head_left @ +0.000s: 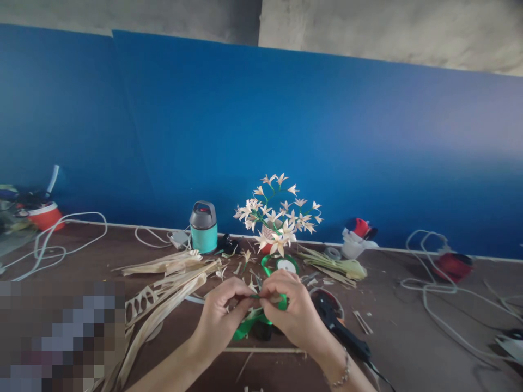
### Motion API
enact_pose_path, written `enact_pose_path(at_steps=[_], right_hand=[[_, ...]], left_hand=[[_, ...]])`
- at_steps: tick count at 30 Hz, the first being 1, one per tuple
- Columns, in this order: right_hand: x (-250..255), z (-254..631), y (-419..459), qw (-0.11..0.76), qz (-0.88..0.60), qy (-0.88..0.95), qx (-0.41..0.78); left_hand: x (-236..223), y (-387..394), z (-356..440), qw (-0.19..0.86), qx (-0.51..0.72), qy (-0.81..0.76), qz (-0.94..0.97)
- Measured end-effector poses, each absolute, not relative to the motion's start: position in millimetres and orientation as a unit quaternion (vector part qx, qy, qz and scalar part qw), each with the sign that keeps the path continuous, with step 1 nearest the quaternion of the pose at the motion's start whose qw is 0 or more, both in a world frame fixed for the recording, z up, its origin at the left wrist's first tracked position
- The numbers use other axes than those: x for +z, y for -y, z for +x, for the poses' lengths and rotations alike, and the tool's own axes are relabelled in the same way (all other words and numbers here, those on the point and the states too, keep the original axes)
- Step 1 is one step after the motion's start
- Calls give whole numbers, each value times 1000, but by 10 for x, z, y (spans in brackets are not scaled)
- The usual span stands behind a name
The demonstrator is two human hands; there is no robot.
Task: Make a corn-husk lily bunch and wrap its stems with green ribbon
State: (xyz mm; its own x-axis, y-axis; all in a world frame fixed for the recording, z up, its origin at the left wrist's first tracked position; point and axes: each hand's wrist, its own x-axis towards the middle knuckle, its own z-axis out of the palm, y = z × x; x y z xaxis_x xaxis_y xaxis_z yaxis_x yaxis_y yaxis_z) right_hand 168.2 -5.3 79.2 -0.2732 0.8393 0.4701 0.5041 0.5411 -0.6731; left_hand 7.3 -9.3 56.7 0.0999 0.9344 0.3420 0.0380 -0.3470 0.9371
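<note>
My left hand [224, 311] and my right hand [289, 306] meet over the middle of the table, fingertips almost touching. Both pinch a thin green strip [255, 296]; its ends are hidden by the fingers. Below them lies a loose green ribbon [244, 329], partly covered by my right hand. Just beyond the hands is a roll of green tape with a white core [286, 265]. Farther back, pale flowers [281, 218] on green stems stand in a red-and-white pot [267, 231]. One loose pale flower [247, 258] lies nearer to me.
Dried husks [167, 294] spread to the left, beside a turquoise jug-like container [204, 228]. Right of my hand lies a black glue gun [341, 326] with a cord. Pale green husks [339, 267], a white cup [353, 242] and white cables [429, 288] are at right.
</note>
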Motion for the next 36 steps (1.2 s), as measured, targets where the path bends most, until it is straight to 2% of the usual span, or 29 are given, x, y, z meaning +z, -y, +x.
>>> enact_pose_path(at_steps=[4, 8, 11, 15, 21, 26, 29, 33, 36], right_hand=[[775, 1757, 11, 378, -428, 697, 434], [700, 1791, -39, 372, -372, 589, 613], [660, 1793, -57, 354, -354, 519, 693], [638, 1761, -54, 347, -365, 457, 734], [608, 1721, -55, 361, -385, 451, 720], [644, 1712, -49, 344, -420, 490, 682], [682, 1694, -23, 333, -482, 582, 564], [712, 1662, 13, 361, -505, 695, 363], [706, 1661, 13, 372, -501, 711, 325]], left_hand=[[494, 49, 66, 522, 514, -336, 592], [459, 33, 66, 618, 486, -295, 543], [493, 47, 56, 620, 478, -277, 558], [573, 72, 37, 564, 479, -290, 607], [587, 60, 28, 521, 470, -352, 620], [548, 39, 39, 535, 459, -388, 594], [511, 22, 47, 555, 443, -421, 565], [464, 2, 64, 553, 427, -465, 544], [477, 0, 76, 554, 419, -484, 532]])
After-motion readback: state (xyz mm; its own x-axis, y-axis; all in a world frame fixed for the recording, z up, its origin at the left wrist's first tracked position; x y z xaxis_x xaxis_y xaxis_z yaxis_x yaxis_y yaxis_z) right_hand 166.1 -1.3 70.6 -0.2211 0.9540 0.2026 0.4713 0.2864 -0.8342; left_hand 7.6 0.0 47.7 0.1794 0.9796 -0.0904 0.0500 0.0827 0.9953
